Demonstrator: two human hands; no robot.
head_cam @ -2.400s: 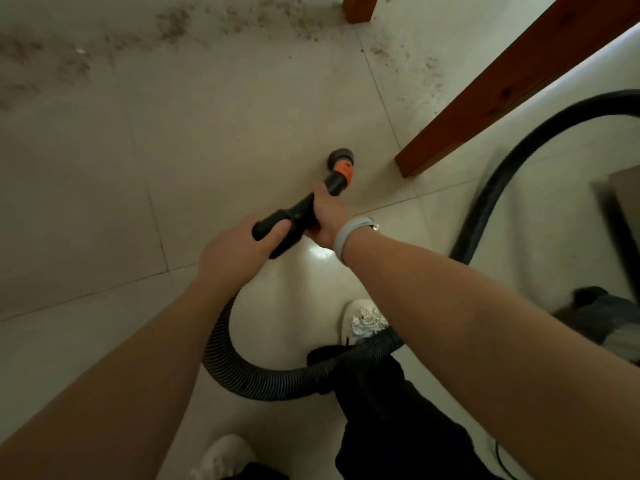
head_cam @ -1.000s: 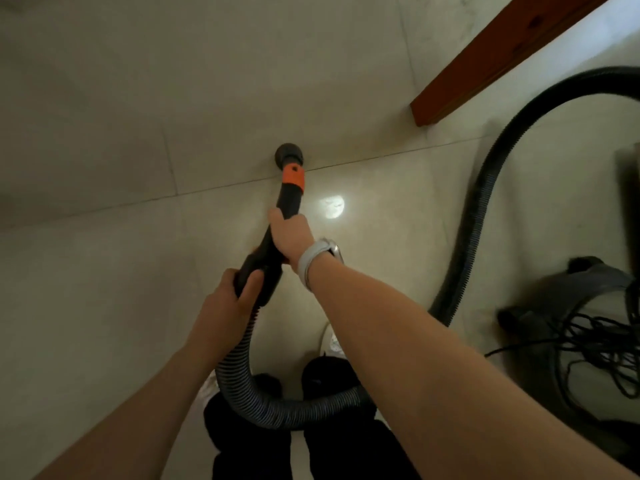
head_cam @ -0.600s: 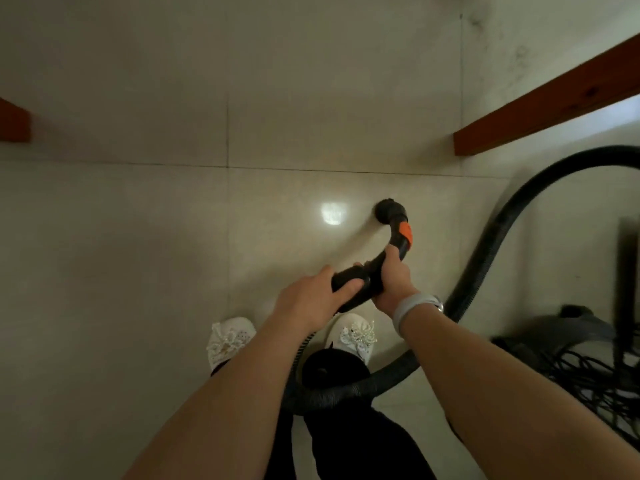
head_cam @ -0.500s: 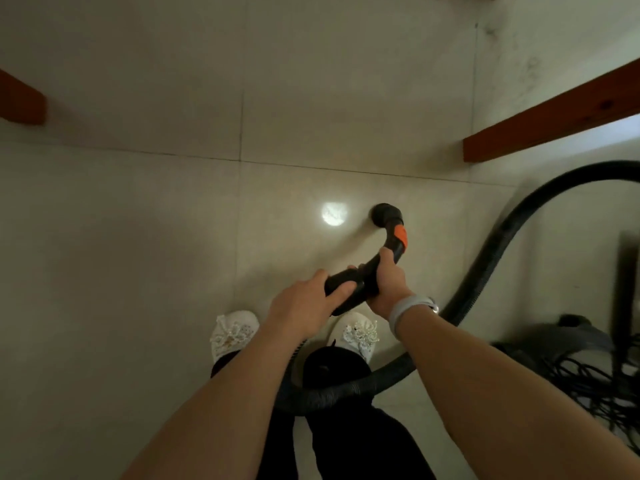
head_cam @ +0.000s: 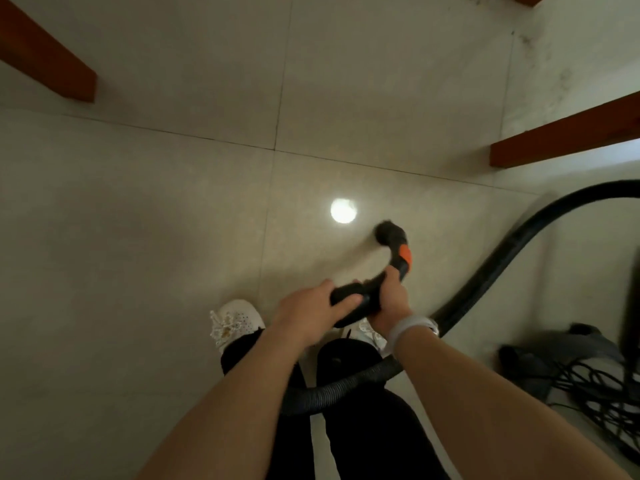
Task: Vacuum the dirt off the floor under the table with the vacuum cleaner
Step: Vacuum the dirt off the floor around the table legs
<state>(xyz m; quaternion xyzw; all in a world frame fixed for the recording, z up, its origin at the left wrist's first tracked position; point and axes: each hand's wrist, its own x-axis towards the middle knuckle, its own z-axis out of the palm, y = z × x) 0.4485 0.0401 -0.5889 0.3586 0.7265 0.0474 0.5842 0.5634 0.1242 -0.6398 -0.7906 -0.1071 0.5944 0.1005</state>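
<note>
Sweeping the nozzle over the floor

My left hand (head_cam: 311, 311) and right hand (head_cam: 389, 299) grip the vacuum handle (head_cam: 356, 295); remaining dirt (head_cam: 550, 64) lies far ahead-right of the nozzle (head_cam: 388, 233).

Pale tiled floor (head_cam: 173, 237) carries wooden table legs (head_cam: 561, 140), white shoes (head_cam: 235, 320), tangled black cord (head_cam: 595, 393); dirt (head_cam: 540, 46) far right

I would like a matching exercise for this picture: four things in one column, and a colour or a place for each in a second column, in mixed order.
Things:
1. nozzle band
2. hose
3. left hand
4. dirt

Descriptions:
A. top right of the floor
B. orange
C. black, ribbed
D. grips the rear of the handle

Pairs: 1-B, 2-C, 3-D, 4-A
</note>
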